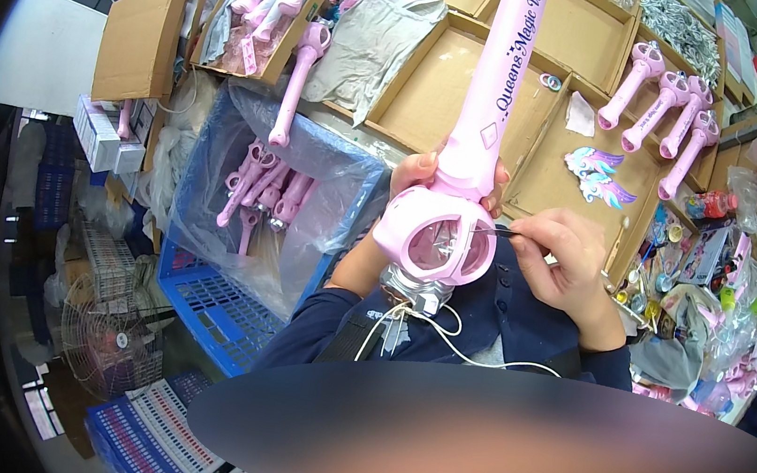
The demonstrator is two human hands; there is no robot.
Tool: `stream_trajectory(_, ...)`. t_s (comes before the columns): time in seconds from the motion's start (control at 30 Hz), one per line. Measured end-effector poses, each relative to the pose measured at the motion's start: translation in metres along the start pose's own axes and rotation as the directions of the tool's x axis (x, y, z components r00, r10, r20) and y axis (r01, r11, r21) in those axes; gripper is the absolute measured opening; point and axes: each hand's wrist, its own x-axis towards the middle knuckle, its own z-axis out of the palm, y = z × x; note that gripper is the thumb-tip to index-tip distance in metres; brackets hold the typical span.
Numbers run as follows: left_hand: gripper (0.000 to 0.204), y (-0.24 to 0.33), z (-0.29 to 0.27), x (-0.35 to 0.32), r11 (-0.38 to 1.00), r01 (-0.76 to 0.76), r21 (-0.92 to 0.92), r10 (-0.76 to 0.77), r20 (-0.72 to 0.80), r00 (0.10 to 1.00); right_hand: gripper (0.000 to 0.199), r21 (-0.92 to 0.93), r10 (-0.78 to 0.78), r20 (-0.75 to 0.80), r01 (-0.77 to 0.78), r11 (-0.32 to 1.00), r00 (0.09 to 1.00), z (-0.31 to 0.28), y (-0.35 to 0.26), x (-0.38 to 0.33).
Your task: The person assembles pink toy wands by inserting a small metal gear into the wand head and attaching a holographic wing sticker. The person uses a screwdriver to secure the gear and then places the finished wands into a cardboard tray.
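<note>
A large pink toy wand (486, 108) stands close in front of me, its handle pointing up and its round, windowed head (403, 216) toward my body. My left hand (413, 171) is wrapped round the wand's neck from behind, the fingers showing on both sides. Pinched in my right hand (566, 260) is a slim dark pair of tweezers (503, 234), whose tip meets the rib between the head's windows. Clear, shiny material shows inside the head. Purple and blue wing-shaped stickers (599, 177) lie in the cardboard tray beyond my right hand.
Several pink wands (664, 101) lie at the far right. A blue crate (201, 295) lined with plastic holds more wands at left. Cardboard trays (436, 73) cover the bench, with a grey cloth (363, 55) over one edge. A fan (116, 337) stands at lower left.
</note>
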Motion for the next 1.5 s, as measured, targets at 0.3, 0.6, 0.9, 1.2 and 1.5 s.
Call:
stream_trajectory(0.3,0.069,0.0,-0.003,0.003,0.993,0.056,0.106,-0.064,0.075,0.995,0.017,-0.005,-0.004,0.018,0.004,1.0,1.0,0.004,0.002,-0.002)
stream_trajectory(0.6,0.069,-0.004,0.003,0.001,0.996,0.075,0.057,-0.074,-0.011,0.997,0.015,0.008,0.035,-0.018,-0.035,0.999,0.999,0.006,0.002,0.0)
stream_trajectory(0.9,0.068,-0.011,0.001,0.006,0.999,-0.037,-0.037,0.039,0.034,0.999,0.014,0.016,0.044,0.002,-0.044,0.999,0.999,0.006,0.001,-0.001)
stream_trajectory(1.2,0.067,-0.009,0.005,0.001,0.996,0.038,-0.079,-0.041,-0.041,0.998,0.018,-0.037,0.026,0.011,-0.026,0.999,1.0,0.006,0.001,0.001)
stream_trajectory(1.5,0.064,-0.006,0.003,0.007,0.998,-0.053,0.027,0.053,0.028,0.998,0.014,0.036,0.031,-0.031,-0.03,0.999,0.999,0.007,0.001,-0.001)
